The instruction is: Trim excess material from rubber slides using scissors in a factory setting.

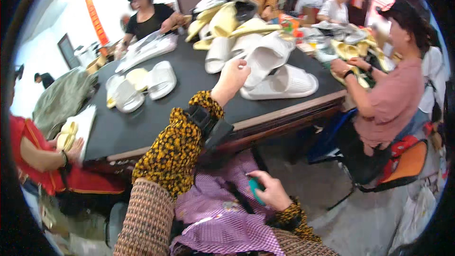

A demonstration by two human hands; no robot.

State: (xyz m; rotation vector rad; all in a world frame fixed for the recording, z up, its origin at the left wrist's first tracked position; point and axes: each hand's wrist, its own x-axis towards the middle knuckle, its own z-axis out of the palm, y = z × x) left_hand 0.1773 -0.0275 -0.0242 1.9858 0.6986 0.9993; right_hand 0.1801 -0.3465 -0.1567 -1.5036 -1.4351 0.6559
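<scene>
So that off-white open-toed slide slipper [272,53] is over the black-topped table [193,84], your left hand [231,79] half-curled at its edge (can't tell if gripping), and your right hand [274,192] is closed around a teal-green tool [256,191].

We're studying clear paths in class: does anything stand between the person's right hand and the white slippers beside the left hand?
Yes: the table's front edge lies between the right hand, lower down with a green tool, and the white slippers on top.
</scene>
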